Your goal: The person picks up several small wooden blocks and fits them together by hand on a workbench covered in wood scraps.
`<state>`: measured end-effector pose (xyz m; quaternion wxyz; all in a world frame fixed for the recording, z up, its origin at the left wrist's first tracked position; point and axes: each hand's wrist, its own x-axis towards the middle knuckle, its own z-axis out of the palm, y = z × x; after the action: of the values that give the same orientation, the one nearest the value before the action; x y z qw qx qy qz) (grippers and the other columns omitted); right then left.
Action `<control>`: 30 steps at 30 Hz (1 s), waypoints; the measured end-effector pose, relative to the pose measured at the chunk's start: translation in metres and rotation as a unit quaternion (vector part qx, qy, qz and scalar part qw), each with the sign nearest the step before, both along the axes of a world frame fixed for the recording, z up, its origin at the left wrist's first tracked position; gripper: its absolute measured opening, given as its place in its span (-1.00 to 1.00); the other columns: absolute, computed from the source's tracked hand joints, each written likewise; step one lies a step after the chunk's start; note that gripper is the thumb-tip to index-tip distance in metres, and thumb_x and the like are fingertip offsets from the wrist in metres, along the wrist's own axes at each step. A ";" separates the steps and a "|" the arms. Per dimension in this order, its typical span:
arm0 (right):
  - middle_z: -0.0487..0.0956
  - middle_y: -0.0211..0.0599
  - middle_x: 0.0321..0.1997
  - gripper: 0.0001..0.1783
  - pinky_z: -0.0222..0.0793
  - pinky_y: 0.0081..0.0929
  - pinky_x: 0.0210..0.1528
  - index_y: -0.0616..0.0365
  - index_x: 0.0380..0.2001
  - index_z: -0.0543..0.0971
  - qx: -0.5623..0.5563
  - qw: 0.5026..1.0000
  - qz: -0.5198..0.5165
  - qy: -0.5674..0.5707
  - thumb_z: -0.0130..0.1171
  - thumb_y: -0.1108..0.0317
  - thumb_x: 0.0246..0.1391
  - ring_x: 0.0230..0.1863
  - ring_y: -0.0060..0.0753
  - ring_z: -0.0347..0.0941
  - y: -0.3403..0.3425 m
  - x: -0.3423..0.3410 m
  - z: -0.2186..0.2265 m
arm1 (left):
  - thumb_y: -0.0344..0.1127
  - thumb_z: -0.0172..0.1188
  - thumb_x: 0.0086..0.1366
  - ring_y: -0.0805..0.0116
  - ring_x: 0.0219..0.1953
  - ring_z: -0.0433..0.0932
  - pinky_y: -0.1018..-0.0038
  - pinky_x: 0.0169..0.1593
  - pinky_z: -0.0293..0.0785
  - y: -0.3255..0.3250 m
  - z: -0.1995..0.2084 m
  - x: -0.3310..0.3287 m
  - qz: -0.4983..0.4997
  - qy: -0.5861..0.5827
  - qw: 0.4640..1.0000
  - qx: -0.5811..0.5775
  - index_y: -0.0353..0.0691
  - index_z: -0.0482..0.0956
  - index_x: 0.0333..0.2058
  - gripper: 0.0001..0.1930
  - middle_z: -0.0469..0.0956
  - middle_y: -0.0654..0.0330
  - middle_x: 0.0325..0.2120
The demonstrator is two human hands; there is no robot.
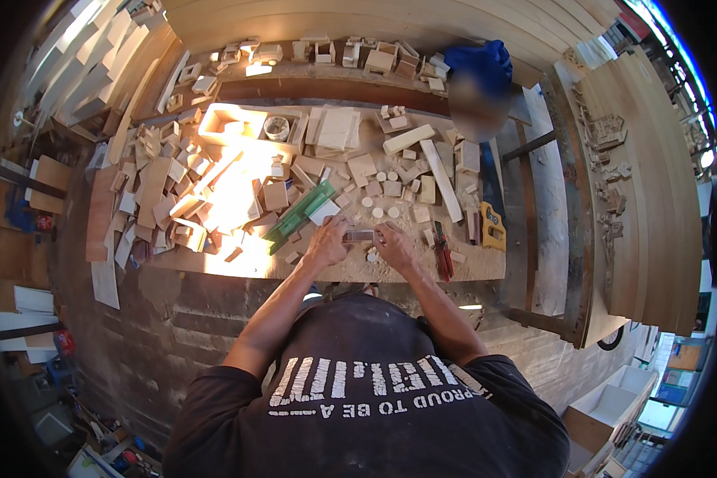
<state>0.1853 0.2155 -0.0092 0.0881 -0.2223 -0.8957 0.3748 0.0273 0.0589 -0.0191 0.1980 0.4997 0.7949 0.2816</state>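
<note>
At the near edge of the wooden workbench [175, 265], my left hand [327, 241] and my right hand [395, 247] grip a small flat wooden block [360, 236] from its two ends. Fingers of both hands are closed on it. A green channel-shaped tool [301, 216], probably a mitre box, lies slanted beside my left hand, with a pale flat piece [324, 211] against it. Just beyond my hands are several small round wooden discs [378, 213]. Red-handled pliers [443, 256] rest to the right of my right hand.
Wood offcuts [155, 187] heap up at the left, partly in glaring sunlight. A long wooden strip [441, 181] and a yellow-handled saw [493, 226] lie at the right. Small wooden toy-like pieces [381, 60] line the far shelf. A person in a blue cap [486, 64] is at the far right.
</note>
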 end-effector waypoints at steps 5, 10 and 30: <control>0.57 -0.11 -0.19 -0.75 0.50 -0.14 -0.15 0.17 -0.15 0.55 0.050 0.999 0.012 -0.013 0.25 0.35 0.10 -0.19 0.02 0.58 -0.001 0.001 -0.007 | -0.43 0.39 -0.02 0.04 0.21 0.37 0.21 0.27 0.37 0.002 -0.008 -0.001 -0.014 0.000 1.000 0.003 -0.25 0.55 0.06 -0.42 0.47 0.09 0.12; 0.56 -0.11 -0.20 -0.74 0.48 -0.11 -0.15 0.16 -0.15 0.54 0.056 0.997 0.033 -0.036 0.25 0.35 0.08 -0.18 0.07 0.55 0.000 -0.002 -0.005 | -0.54 0.26 -0.04 0.04 0.23 0.36 0.22 0.27 0.36 0.002 -0.020 -0.003 -0.023 0.006 1.000 -0.005 -0.28 0.55 0.08 -0.42 0.48 0.09 0.13; 0.60 -0.16 0.05 -0.19 0.42 -0.16 0.14 0.03 0.28 0.36 -0.046 0.997 0.058 -0.027 0.40 0.30 -0.09 0.09 -0.06 0.51 0.025 0.004 -0.018 | -0.45 0.30 0.01 0.05 0.07 0.51 0.18 0.10 0.46 0.006 -0.019 -0.015 -0.036 -0.042 0.998 -0.021 -0.25 0.56 0.05 -0.47 0.60 0.01 -0.05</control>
<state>0.1898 0.2408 -0.0271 0.0314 -0.1842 -0.8908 0.4142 0.0128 0.0645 -0.0386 0.2518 0.5112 0.7733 0.2780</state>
